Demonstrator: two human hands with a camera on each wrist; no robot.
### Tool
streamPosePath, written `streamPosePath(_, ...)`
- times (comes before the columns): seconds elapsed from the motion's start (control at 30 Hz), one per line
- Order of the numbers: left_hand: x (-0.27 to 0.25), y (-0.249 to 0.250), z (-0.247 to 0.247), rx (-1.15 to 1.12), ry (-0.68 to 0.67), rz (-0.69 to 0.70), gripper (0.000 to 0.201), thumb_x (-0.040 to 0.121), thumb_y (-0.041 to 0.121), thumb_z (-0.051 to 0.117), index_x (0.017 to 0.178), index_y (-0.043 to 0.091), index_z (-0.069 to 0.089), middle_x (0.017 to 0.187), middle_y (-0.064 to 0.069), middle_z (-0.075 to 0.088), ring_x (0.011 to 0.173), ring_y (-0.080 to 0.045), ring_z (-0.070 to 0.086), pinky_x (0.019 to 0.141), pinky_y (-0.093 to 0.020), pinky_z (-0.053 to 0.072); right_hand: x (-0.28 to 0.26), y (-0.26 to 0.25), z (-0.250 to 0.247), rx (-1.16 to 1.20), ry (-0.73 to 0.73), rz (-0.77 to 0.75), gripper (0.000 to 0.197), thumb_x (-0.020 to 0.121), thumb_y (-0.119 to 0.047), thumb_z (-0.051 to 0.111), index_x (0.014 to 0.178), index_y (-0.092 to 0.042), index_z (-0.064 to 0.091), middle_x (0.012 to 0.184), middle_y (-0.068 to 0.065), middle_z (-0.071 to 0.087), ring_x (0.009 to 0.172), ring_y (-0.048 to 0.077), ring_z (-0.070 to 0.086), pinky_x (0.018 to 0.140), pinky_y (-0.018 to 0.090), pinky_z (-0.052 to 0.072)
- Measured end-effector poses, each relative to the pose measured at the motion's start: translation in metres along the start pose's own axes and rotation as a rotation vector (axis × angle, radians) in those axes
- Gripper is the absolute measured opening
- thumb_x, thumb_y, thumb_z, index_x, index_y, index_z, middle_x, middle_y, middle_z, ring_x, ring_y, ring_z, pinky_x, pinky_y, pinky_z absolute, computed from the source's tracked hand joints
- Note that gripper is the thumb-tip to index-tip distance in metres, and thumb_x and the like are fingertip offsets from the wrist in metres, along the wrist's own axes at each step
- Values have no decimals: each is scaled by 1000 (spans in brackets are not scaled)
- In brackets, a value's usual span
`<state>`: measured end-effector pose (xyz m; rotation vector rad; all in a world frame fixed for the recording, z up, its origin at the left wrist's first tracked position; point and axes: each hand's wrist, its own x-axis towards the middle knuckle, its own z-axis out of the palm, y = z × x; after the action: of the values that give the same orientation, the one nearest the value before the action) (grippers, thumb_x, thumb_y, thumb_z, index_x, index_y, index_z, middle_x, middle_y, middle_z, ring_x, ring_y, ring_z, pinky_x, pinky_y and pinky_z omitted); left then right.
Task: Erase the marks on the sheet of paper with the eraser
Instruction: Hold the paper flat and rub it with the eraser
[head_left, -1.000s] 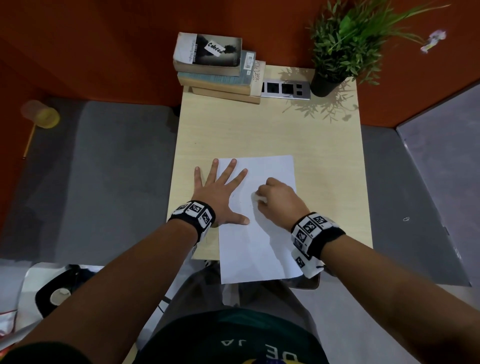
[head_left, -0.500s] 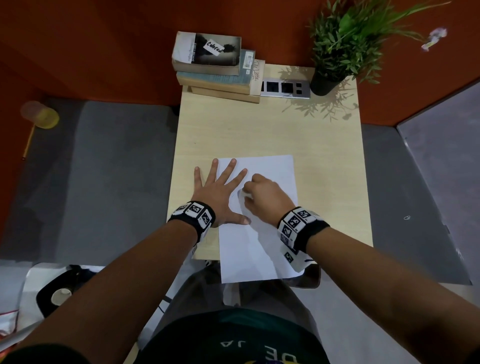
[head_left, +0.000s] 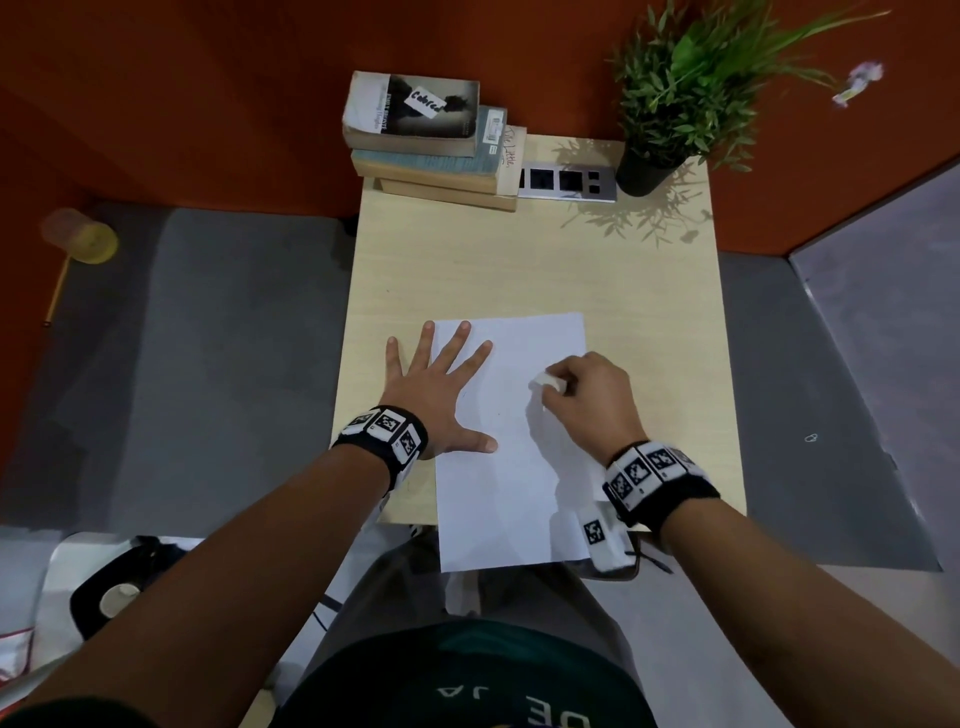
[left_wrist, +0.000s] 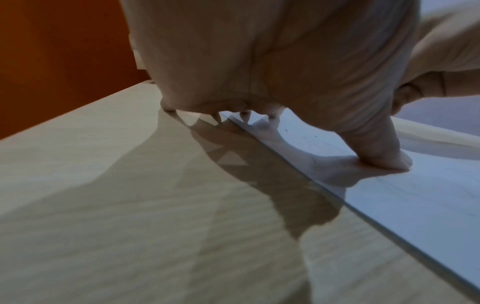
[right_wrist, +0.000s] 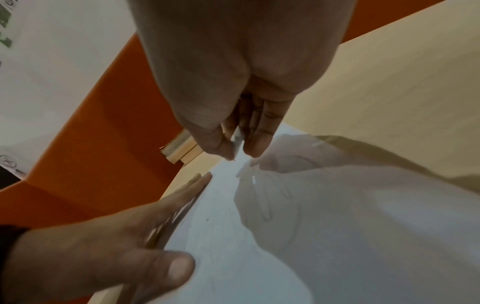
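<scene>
On the pale wooden tabletop (head_left: 530, 270) a white sheet of paper (head_left: 498, 499) lies lengthwise, its near end hanging over the front edge above the person's lap. The left hand (head_left: 436, 400) lies flat, palm down, across the sheet's left edge: the fingers are straight and spread, the two outer ones on bare wood, the others and the thumb on the paper. In the left wrist view the thumb tip (left_wrist: 387, 160) presses down on the sheet just inside its edge, while the other fingertips touch down farther off. The left forearm reaches in from the lower left, a black band with square markers round the wrist.

The right hand (head_left: 587, 400) sits over the right half of the sheet, knuckles up, wrist raised and fingers curled under. Its grip pinches a small white eraser (head_left: 546, 383) between thumb and fingertips, with the eraser poking out on the hand's left side, low over the paper. From the right wrist view the eraser (right_wrist: 237, 139) shows as a pale sliver between thumb and fingers, its tip at or just above the sheet; contact cannot be told. Faint pencil lines (right_wrist: 267, 211) show on the paper below the hand.

At the far end stand a stack of books (head_left: 431, 140), a grey socket plate (head_left: 569, 182) and a potted plant (head_left: 675, 88).
</scene>
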<state>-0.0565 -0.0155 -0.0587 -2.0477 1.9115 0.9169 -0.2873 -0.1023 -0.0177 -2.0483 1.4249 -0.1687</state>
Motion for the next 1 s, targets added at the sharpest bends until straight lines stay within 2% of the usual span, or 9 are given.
streamPosePath(0.17,-4,10,-1,93,7,-27,143,67,106,52,169,40,-22,176,1,-36,161,-36,-35,125,-72,-20,-31,17,7,34,-38,2,12,84,-23,72,96,-24,75,85,-11,57,79,9,57,71,21,41)
streamPosePath(0.23,-5,16,-4,123,38,-29,140,69,104,51,173,32,-8,180,-4,-25,164,-35,-30,126,-70,-20,-38,20,12,51,-65,11,12,85,-22,71,95,-26,74,86,-14,55,79,7,56,69,14,37)
streamPosePath(0.3,-2,21,-9,98,86,19,131,74,97,58,173,28,9,182,-2,-16,166,-30,-24,129,-66,-17,-41,23,14,68,-70,18,13,85,-22,70,97,-28,74,87,-15,54,80,6,56,70,11,37)
streamPosePath(0.33,1,23,-12,83,90,60,128,76,93,62,173,28,11,182,2,-16,167,-28,-22,130,-64,-16,-41,24,14,72,-70,13,14,85,-22,70,97,-28,74,87,-16,55,81,6,56,71,12,39)
streamPosePath(0.4,8,26,-10,89,50,123,132,77,90,67,175,33,0,181,6,-20,167,-27,-21,131,-61,-15,-41,25,13,77,-75,1,14,86,-23,72,99,-28,73,88,-16,54,82,5,57,72,16,42)
streamPosePath(0.5,13,23,-1,90,4,134,140,74,92,68,172,36,-14,178,9,-28,166,-27,-23,132,-61,-14,-39,27,10,60,-90,-5,14,86,-25,72,100,-27,73,88,-16,53,82,4,55,72,18,40)
streamPosePath(0.67,13,14,7,77,35,135,142,72,99,61,170,38,-21,176,12,-33,166,-23,-26,133,-59,-13,-32,18,6,13,-110,-62,18,86,-24,72,104,-20,73,88,-10,53,81,11,55,73,24,42)
streamPosePath(0.87,15,12,9,78,39,138,148,71,103,56,171,28,-24,177,12,-30,166,-21,-25,133,-56,-13,-7,-2,14,-50,-183,-174,22,89,-21,66,109,-15,73,93,-3,57,82,18,60,74,32,49)
streamPosePath(1.0,15,12,8,77,25,140,147,72,102,56,170,27,-25,177,11,-31,165,-21,-26,134,-56,-12,10,-13,18,-65,-138,-115,17,90,-20,63,102,-13,73,93,2,58,82,20,59,70,31,46)
